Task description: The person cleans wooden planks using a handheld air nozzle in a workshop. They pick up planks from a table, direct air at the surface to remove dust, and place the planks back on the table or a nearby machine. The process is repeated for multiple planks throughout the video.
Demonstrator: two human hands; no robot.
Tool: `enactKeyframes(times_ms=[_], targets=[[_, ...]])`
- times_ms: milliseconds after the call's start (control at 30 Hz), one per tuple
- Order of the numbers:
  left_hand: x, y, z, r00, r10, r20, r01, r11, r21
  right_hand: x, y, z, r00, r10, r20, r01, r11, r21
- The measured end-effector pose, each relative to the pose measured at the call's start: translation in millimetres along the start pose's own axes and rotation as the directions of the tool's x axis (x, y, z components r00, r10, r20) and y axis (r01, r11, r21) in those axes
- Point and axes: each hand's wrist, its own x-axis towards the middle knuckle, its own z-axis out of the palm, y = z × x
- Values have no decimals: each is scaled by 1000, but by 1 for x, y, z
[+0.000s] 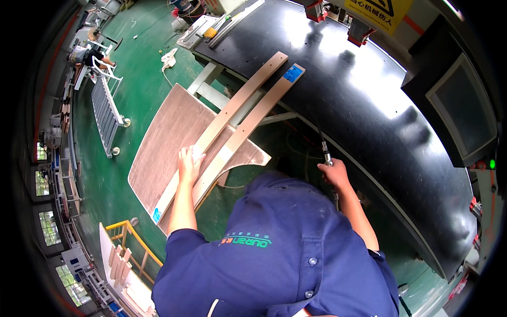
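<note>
Two long, slightly curved wooden strips lie side by side across a brown board (163, 134) and reach onto the black table. My left hand (188, 165) grips the left wooden strip (215, 127) near its middle; a small white patch shows by the fingers. The right wooden strip (259, 112) has a blue label at its far end and a pale patch midway. At my right side, beside the table's edge, my right hand (334, 174) is closed around a metal air tool (327, 157) with a dark hose. The tool's lower part is mostly hidden by the hand.
The big black table (364, 121) curves along my front and right. A monitor (462, 111) hangs at the right. On the left stand a grey wheeled rack (104, 113) and a yellow-framed cart (142, 245) with wood pieces. Another person (87, 55) is far left.
</note>
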Motion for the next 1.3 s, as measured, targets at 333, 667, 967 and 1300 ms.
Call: enactKeyframes(times_ms=[333, 667, 967, 1300], targets=[[-48, 27, 20, 999, -8, 37, 13, 993, -118, 0, -3, 2, 1000, -24, 18, 24, 999, -29], [-59, 24, 14, 999, 39, 37, -36, 996, -80, 3, -6, 7, 999, -26, 35, 29, 998, -60], [-63, 27, 10, 998, 12, 59, -9, 998, -58, 9, -7, 17, 996, 15, 84, -12, 999, -35], [-64, 38, 1, 988, 56, 142, -34, 988, -150, 4, -25, 37, 993, 10, 118, -4, 999, -50]])
